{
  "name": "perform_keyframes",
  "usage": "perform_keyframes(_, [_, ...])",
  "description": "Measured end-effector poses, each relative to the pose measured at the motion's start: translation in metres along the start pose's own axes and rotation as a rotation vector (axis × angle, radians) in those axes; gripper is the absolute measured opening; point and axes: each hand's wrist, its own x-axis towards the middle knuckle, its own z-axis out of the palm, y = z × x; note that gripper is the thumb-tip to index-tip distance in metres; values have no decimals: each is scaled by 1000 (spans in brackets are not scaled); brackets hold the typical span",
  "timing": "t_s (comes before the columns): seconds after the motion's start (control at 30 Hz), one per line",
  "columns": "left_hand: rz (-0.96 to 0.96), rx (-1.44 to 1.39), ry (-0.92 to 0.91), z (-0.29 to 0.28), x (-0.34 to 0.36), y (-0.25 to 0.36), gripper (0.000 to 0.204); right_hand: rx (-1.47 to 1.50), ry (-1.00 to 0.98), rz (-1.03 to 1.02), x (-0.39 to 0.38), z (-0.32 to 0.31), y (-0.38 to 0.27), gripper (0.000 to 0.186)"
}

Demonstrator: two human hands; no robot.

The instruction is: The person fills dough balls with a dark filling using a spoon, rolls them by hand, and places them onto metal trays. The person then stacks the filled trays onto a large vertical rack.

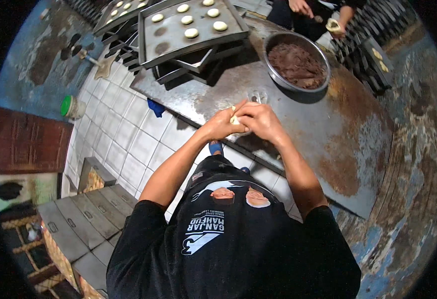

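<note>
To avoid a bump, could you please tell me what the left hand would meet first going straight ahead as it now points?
Probably the right hand, close beside the left hand at the dough; exact depth is unclear.

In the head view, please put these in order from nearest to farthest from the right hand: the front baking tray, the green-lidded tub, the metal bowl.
From the right hand:
1. Metal bowl: ahead, slightly to the right.
2. Front baking tray: farther ahead, to the left.
3. Green-lidded tub: far left.
</note>
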Motion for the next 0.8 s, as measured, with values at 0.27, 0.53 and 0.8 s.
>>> perform_keyframes(0.27, [-57,-838,366,-85,8,-35,69,-343,287,-464,89,104,-26,64])
perform_keyframes(0.53, [-109,-947,617,-221,28,-69,59,857,-201,542,267,176,-49,44])
perform_keyframes(0.8, [4,-702,915,-300,-10,-175,47,-809,-352,-400,461,194,-8,52])
